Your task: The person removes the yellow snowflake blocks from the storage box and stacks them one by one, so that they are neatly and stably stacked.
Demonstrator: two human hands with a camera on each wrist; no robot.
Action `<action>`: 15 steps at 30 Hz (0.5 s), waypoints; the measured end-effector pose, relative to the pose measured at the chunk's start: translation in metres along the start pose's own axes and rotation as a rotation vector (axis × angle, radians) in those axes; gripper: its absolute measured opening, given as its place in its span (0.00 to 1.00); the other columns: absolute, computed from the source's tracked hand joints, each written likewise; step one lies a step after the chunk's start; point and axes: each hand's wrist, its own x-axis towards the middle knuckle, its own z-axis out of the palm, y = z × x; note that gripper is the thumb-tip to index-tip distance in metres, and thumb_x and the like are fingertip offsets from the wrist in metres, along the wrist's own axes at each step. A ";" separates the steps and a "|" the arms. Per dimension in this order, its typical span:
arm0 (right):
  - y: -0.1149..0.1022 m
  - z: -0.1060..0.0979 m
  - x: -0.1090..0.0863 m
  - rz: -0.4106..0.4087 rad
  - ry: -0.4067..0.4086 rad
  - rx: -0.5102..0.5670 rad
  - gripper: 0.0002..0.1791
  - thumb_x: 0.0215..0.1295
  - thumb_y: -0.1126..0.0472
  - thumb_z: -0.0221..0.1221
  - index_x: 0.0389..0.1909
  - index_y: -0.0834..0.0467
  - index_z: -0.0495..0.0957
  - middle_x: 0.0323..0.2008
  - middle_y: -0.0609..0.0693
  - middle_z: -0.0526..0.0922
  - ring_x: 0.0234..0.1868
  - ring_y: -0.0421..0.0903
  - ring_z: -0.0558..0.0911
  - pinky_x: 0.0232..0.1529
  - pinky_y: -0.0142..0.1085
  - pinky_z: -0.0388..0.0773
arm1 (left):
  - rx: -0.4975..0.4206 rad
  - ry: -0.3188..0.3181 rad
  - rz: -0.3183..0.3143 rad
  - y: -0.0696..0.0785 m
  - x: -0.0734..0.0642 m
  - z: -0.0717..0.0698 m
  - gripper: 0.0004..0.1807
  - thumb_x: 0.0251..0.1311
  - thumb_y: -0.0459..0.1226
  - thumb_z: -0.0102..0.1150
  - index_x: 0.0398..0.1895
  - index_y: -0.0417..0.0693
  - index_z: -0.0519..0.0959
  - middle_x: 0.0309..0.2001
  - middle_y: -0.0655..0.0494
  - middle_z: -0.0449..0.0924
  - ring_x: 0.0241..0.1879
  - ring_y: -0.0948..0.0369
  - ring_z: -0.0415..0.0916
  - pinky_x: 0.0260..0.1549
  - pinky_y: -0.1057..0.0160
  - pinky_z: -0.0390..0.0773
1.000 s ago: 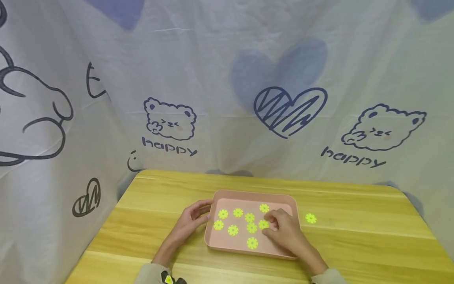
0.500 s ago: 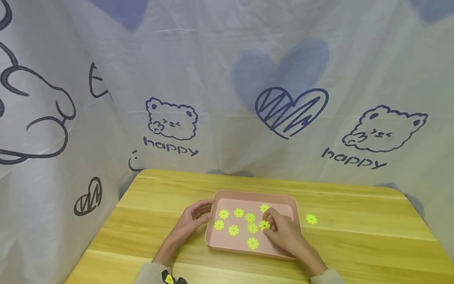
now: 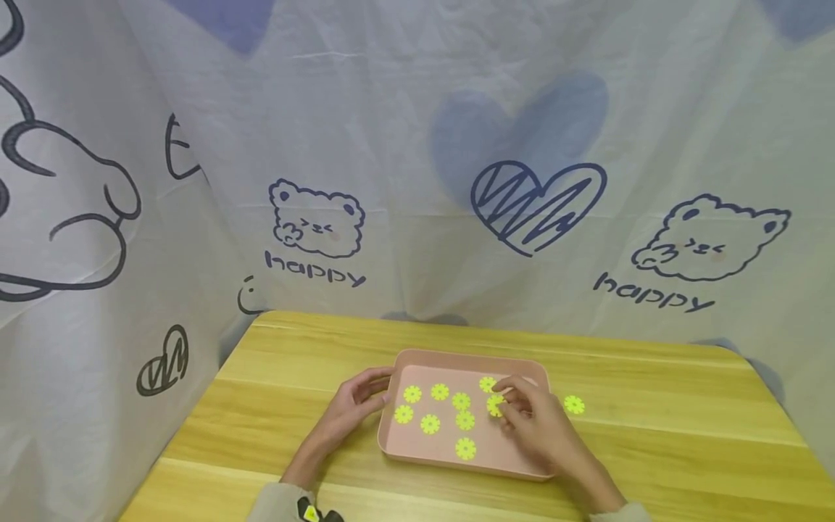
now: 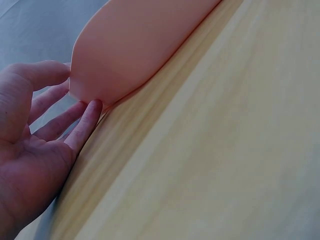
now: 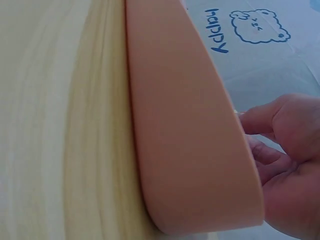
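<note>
A pink tray (image 3: 466, 464) lies on the table with several yellow-green notched discs in it, such as one disc (image 3: 466, 449) near its front side. My left hand (image 3: 355, 402) rests against the tray's left end, its fingers loosely extended and touching the outer wall, as the left wrist view also shows (image 4: 35, 145). Over the tray's right part, my right hand (image 3: 538, 420) pinches one notched disc (image 3: 496, 404) between thumb and fingertips. In the right wrist view the tray wall (image 5: 185, 125) hides the fingertips and the disc.
Another notched disc (image 3: 574, 404) lies on the wooden table (image 3: 685, 428), just right of the tray. A white curtain (image 3: 417, 145) printed with bears and hearts hangs behind the table and along its left side.
My right hand has closed its fingertips on a disc and shifted it slightly right and away from me. The left hand and the tray have stayed in place.
</note>
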 end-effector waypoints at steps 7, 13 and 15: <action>-0.005 -0.009 -0.006 0.033 0.043 0.108 0.15 0.70 0.77 0.57 0.52 0.63 0.81 0.37 0.57 0.82 0.30 0.49 0.87 0.35 0.37 0.88 | -0.005 -0.007 -0.001 0.000 -0.001 0.000 0.27 0.71 0.29 0.58 0.72 0.34 0.67 0.72 0.35 0.66 0.71 0.39 0.64 0.65 0.61 0.73; -0.004 -0.017 -0.009 -0.007 0.059 0.216 0.18 0.67 0.80 0.55 0.56 0.68 0.78 0.38 0.62 0.80 0.34 0.52 0.89 0.38 0.39 0.88 | -0.006 -0.005 -0.001 0.000 0.000 0.000 0.28 0.71 0.29 0.58 0.72 0.33 0.66 0.72 0.35 0.66 0.71 0.38 0.64 0.64 0.61 0.74; -0.004 -0.020 -0.010 -0.020 0.063 0.219 0.19 0.65 0.81 0.55 0.57 0.69 0.78 0.40 0.63 0.79 0.36 0.50 0.89 0.39 0.38 0.88 | -0.006 -0.004 0.000 0.000 0.000 0.000 0.28 0.71 0.29 0.58 0.72 0.33 0.66 0.72 0.35 0.66 0.71 0.38 0.64 0.64 0.61 0.74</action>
